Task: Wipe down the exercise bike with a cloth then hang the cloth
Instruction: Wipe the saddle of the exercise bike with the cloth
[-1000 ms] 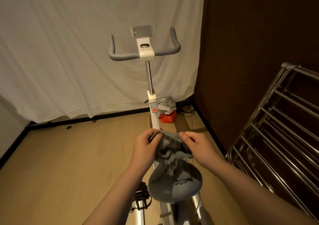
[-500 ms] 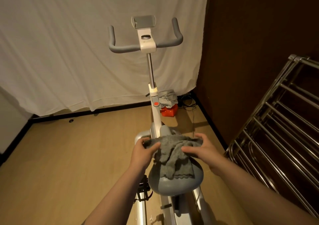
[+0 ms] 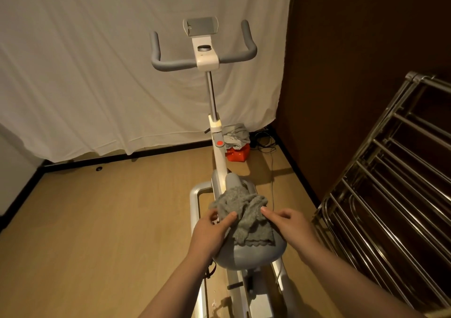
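Fingers (image 3: 228, 217) of two hands pinching one grey cloth (image 3: 244, 214), on one saddle (image 3: 251, 256)

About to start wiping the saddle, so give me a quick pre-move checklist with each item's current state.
1. Grey cloth lying on the saddle: ok.
2. Left hand gripping the cloth: ok, thumb and fingers pinch its left edge.
3. Right hand gripping the cloth: cannot tell, fingers touch its right side.
4. Cloth spread flat for wiping: not ok, it is bunched.
5. Handlebars free of clutter: ok.
6. Drying rack rails free for hanging: ok.
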The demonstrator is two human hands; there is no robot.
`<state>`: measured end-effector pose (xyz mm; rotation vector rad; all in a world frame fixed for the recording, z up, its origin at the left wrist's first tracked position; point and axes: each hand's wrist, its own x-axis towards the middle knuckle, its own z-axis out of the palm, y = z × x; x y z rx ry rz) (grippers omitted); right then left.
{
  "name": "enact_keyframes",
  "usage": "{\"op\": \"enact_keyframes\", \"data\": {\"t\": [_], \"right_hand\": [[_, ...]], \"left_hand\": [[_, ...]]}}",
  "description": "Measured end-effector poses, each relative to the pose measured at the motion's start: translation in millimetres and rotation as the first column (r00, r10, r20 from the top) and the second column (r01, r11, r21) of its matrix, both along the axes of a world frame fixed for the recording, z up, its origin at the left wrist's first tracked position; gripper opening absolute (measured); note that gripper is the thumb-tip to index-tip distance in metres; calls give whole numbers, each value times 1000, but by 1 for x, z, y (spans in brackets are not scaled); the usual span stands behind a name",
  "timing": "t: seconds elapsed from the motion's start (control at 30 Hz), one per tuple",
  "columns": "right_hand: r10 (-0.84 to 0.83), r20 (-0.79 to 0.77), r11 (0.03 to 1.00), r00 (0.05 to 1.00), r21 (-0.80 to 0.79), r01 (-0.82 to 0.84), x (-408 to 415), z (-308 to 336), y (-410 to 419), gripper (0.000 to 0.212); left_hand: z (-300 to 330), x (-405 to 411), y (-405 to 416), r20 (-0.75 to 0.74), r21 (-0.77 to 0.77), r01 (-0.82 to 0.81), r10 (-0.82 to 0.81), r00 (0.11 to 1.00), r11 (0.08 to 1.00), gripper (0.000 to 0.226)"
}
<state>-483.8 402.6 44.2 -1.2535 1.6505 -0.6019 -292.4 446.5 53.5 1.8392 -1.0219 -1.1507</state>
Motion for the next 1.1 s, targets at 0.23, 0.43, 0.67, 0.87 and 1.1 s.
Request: {"op": "enact_keyframes", "data": {"t": [0.23,0.43,0.67,0.87,1.1], "right_hand": [[9,104,997,995,-79,0,20,10,-2,38],[26,312,987,950,-160,26,9,34,-9,29],[-103,374,896,922,-367,249,-3,61,-13,19],[-75,418,903,905,-357,240,-4,62,-14,13],[-29,243,912,970,-391,125,-11,48,-12,41]], "left_hand": [[15,-17,-10,-90,-135,-101,89,992,986,10],[39,-7,-10,-114,-297,-151,123,986,943,12],[68,9,-24,-183,-415,-306,251,951,857,10],[68,10,-22,-166,-355,-350,310,936,867,29],[51,19,-11,-128,-217,-294,271,954,931,60]]}}
